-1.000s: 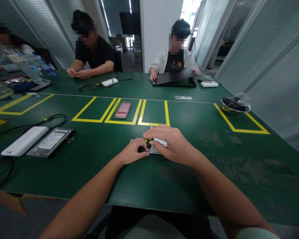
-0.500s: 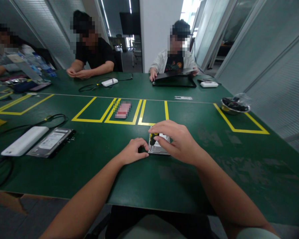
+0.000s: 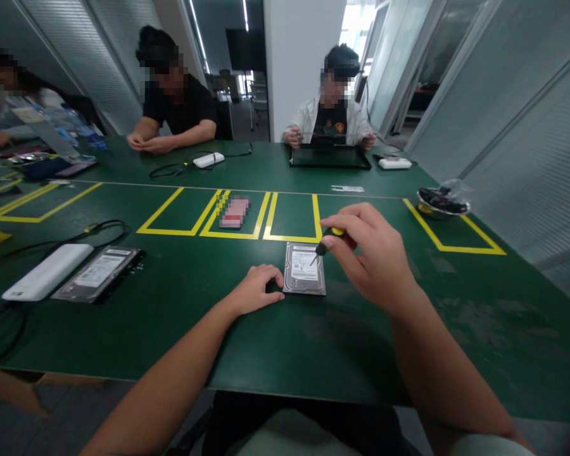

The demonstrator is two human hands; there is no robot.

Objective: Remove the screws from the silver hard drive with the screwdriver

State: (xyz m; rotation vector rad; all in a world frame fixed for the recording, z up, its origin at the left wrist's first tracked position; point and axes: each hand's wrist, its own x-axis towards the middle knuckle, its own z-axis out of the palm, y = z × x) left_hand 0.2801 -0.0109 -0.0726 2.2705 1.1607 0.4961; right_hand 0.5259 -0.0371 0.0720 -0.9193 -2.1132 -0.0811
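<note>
A silver hard drive [image 3: 304, 269] with a white label lies flat on the green table in front of me. My left hand [image 3: 259, 289] rests at its left edge, with curled fingertips and thumb against its side, steadying it. In my right hand [image 3: 368, 256] is a small black and yellow screwdriver [image 3: 321, 248], pinched between thumb and fingers. Its thin shaft slants down to the left over the drive's label. Whether the tip touches the drive I cannot tell.
To the left lie a second hard drive [image 3: 99, 273], a white power bank [image 3: 48, 271] and a black cable. Yellow tape rectangles mark the table [image 3: 247, 329]; a pink pixelated item [image 3: 234, 212] sits in one. A metal bowl [image 3: 443, 202] stands right. Across sit several people, one holding a black frame [image 3: 330, 157].
My right hand has lifted and moved right with the screwdriver, uncovering the drive's label. My left hand stays put. Across the table, the person's dark panel has been tilted or lowered.
</note>
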